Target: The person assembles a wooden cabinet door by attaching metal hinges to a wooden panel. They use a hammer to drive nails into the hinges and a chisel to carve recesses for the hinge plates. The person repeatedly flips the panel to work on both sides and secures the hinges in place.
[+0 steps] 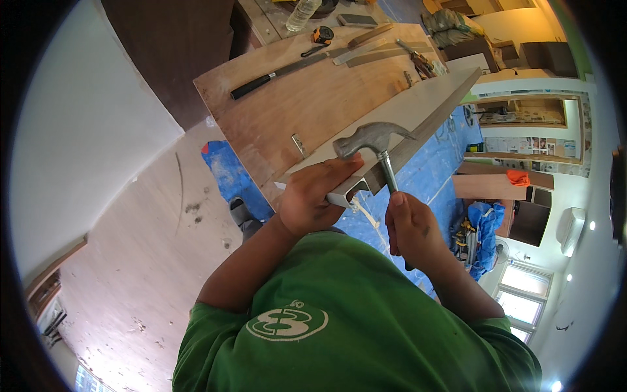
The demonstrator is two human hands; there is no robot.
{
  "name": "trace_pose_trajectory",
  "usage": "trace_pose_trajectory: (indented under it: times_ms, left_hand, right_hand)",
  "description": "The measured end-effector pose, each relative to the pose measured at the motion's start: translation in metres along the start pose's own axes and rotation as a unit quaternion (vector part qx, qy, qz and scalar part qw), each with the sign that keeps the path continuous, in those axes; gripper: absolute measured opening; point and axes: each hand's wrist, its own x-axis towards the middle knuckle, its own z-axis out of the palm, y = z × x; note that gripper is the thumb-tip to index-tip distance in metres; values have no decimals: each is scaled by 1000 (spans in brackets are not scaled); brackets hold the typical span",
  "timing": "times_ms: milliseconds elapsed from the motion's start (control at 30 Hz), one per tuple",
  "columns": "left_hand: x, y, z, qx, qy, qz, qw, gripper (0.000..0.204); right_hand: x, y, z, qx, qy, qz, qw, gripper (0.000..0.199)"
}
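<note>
In my right hand (415,225) is a claw hammer (389,171), gripped by its handle with the head up. The steel head is just above the near end of a long board (418,108), its claw pointing right. This board has a pale top and a grey wood-grain edge, and stretches away to the far right. My left hand (313,196) is closed around its near end, fingers lying over the top close to the hammer head. A pale U-shaped channel piece (343,198) shows at that end, beside my left fingers.
Under the board is a plywood worktop (281,124). On it lie a black-handled saw (261,83), a tape measure (322,34), a small metal hinge (298,142) and wood strips (360,51). Blue sheeting (405,202) covers the floor at right; a clear bottle (302,14) stands behind.
</note>
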Motion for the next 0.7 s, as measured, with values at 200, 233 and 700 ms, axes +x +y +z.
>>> trace_pose_trajectory:
  times_ms: [200, 233, 700]
  left_hand:
    - [-2, 1, -1, 17, -2, -1, 1000, 65]
    - [-2, 1, 0, 18, 0, 3, 1000, 66]
    - [-9, -10, 13, 82, 50, 37, 995, 50]
  right_hand:
    - [-7, -8, 3, 23, -25, 25, 999, 53]
    - [-8, -8, 3, 28, -24, 27, 999, 54]
    - [-15, -1, 10, -7, -47, -86, 995, 51]
